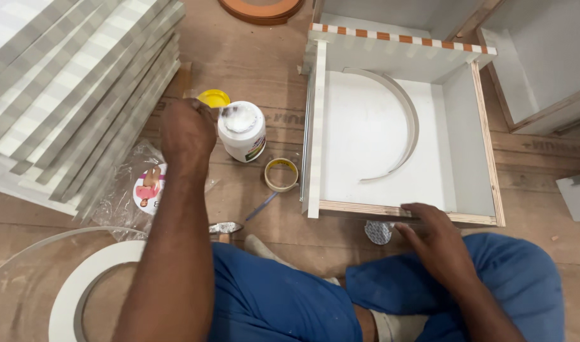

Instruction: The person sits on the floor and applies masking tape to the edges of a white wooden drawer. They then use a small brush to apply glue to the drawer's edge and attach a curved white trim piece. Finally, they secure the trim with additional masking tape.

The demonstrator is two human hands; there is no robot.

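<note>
Head view: our left hand (187, 130) reaches over the white glue jar (242, 131), fingers curled at its open mouth, though we cannot tell whether they grip anything. Our right hand (432, 229) lies flat, fingers apart, steadying the white box (391, 136) on the floor (252, 57). The jar stands upright beside its yellow lid (214, 97).

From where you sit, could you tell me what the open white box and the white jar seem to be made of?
The open white box: apparently plywood with matte white laminate; its near edge shows bare wood layers. The white jar: probably smooth plastic with a slight sheen, open, white paste inside, left hand beside it.
</note>
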